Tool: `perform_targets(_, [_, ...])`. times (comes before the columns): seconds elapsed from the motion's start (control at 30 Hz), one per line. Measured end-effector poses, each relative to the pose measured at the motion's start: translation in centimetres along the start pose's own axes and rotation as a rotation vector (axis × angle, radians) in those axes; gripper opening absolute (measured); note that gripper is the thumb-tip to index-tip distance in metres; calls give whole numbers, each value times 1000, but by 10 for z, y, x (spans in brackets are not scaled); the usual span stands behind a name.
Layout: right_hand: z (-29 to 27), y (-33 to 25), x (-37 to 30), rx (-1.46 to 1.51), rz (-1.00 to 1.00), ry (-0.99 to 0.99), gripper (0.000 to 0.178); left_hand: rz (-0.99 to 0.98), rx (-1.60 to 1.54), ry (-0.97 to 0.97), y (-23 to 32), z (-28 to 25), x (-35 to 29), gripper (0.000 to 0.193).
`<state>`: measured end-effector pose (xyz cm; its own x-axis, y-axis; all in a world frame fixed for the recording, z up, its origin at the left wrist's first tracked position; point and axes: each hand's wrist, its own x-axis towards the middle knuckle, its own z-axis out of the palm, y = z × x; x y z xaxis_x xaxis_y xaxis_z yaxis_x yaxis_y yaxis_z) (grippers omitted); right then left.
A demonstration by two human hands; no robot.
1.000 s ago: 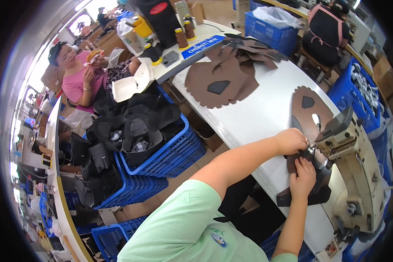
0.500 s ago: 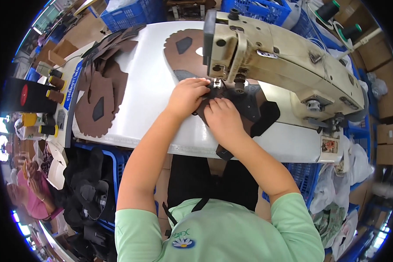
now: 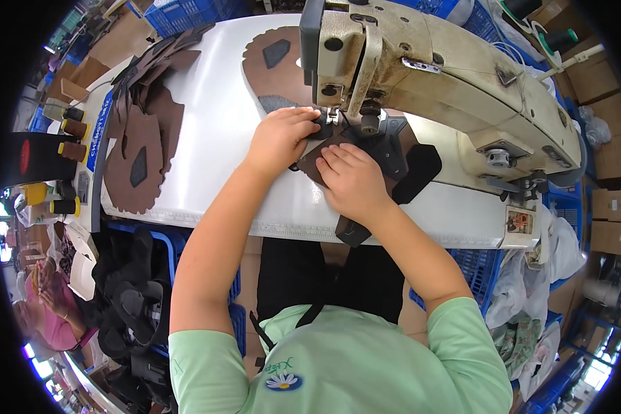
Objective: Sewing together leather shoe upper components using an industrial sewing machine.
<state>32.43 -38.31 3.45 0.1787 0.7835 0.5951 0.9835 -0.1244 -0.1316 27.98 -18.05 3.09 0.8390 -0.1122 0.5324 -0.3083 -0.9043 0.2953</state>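
A brown and black sheet piece [image 3: 312,164] lies under the presser foot [image 3: 333,116] of a beige sewing machine [image 3: 455,86]. My left hand [image 3: 281,141] is at its left edge beside the foot, fingers curled together over the material and the thumb hidden. Flat on top of the brown part rests my right hand [image 3: 355,181], fingers stretched toward the foot. Black parts [image 3: 421,172] of the work spread out to the right of that hand, and a dark flap [image 3: 352,232] hangs at the table's front edge. The needle point cannot be made out.
A toothed brown piece with a dark patch [image 3: 272,65] lies behind my left hand. More brown pieces [image 3: 139,148] are piled on the white table [image 3: 210,138] at left, near thread spools [image 3: 72,150]. A blue crate [image 3: 190,17] stands behind. Another person [image 3: 52,307] sits lower left.
The whole view has shifted slightly, with the table and machine higher and further left. More brown material shows between my hands. Both hands remain on the piece at the presser foot.
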Motion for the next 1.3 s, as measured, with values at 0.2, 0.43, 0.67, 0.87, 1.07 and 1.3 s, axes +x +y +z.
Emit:
perform_targets(0.2, [2,-1,1,-11,-5,0,27,-13,2,5,1,0,-1,26])
perform_targets(0.43, [3,-2,1,-22,-7,5,27,-5,20,-15,0,-1,0,26])
perform_targets(0.67, [4,-4,3,-28,-2,2,28,18,69,-36,-3,-2,6,19])
perform_targets(0.87, [6,-4,5,-43,7,-1,28,25,82,-6,-3,-1,7,19])
perform_targets(1.07, [6,-1,8,-62,15,-12,33,15,67,4,-7,2,9,22])
perform_targets(1.3, [8,4,14,-64,20,-24,28,23,27,16,-14,3,17,27])
